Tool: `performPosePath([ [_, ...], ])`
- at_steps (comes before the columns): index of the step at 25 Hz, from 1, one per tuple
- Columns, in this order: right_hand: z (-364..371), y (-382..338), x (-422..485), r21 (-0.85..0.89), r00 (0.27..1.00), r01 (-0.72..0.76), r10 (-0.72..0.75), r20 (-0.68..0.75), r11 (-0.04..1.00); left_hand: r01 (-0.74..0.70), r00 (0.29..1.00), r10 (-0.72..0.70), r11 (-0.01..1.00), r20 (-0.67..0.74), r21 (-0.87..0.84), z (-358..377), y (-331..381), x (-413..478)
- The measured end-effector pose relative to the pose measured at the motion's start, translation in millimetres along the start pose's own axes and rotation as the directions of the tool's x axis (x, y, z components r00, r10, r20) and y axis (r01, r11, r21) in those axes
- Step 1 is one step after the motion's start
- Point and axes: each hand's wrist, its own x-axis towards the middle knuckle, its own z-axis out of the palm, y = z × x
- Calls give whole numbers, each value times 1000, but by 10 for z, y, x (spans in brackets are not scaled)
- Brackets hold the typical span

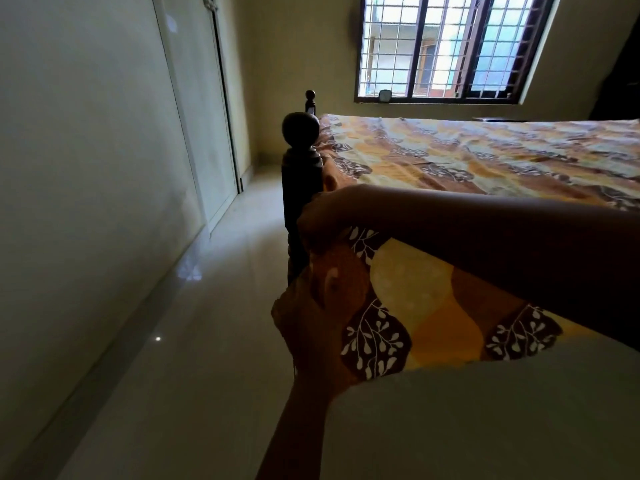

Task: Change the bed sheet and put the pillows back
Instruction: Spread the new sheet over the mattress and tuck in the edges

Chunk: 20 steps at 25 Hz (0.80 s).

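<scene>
An orange, yellow and brown leaf-patterned bed sheet (pixel 485 157) lies spread over the bed. Its near corner (pixel 408 306) is lifted off the bed beside the dark wooden bedpost (pixel 300 161). My left hand (pixel 304 323) grips that corner from below, fingers curled into the cloth. My right hand (pixel 322 216) reaches across from the right and pinches the sheet's edge just above the left hand. No pillows are in view.
A pale tiled floor (pixel 207 341) runs along the bed's left side to a wall with a closed door (pixel 204 98). A barred window (pixel 446 46) stands behind the bed, with a small clock (pixel 384 96) on its sill.
</scene>
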Motion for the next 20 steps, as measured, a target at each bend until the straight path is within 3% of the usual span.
performPosePath([
  [2, 21, -3, 57, 18, 1000, -3, 2, 31, 1000, -105, 994, 105, 994, -8, -26, 27, -46, 99],
  [3, 54, 43, 42, -15, 999, 37, -37, -16, 999, -85, 996, 88, 993, 23, -85, 2, -71, 146],
  [5, 114, 137, -55, -138, 985, 115, -131, -112, 984, 102, 976, -58, 974, 212, -200, -80, -148, 214],
  [8, 214, 219, -222, -357, 967, 109, -182, -178, 928, 344, 865, -179, 891, 469, -295, -156, -205, 298],
  [10, 256, 158, -251, -425, 900, 82, -250, -357, 901, 392, 843, -207, 869, 497, -303, -144, -219, 318],
  [12, 227, 96, -232, -433, 822, 136, -346, -453, 891, 293, 918, -194, 920, 345, -262, -152, -220, 247],
  [14, 175, 93, -204, -359, 906, 77, -216, -365, 930, 128, 988, -110, 978, 112, -163, -163, -165, 125],
  [16, 113, 67, -190, -179, 980, -6, -30, -195, 984, 27, 998, -25, 999, 58, -43, -97, -100, 38],
  [18, 85, 25, -173, 72, 986, -72, 82, -144, 995, -25, 999, 23, 999, 47, 26, 37, -77, 8],
  [20, 121, 19, -181, 301, 971, -128, 181, -156, 945, -42, 999, 44, 997, 23, -70, 109, -127, 68],
])
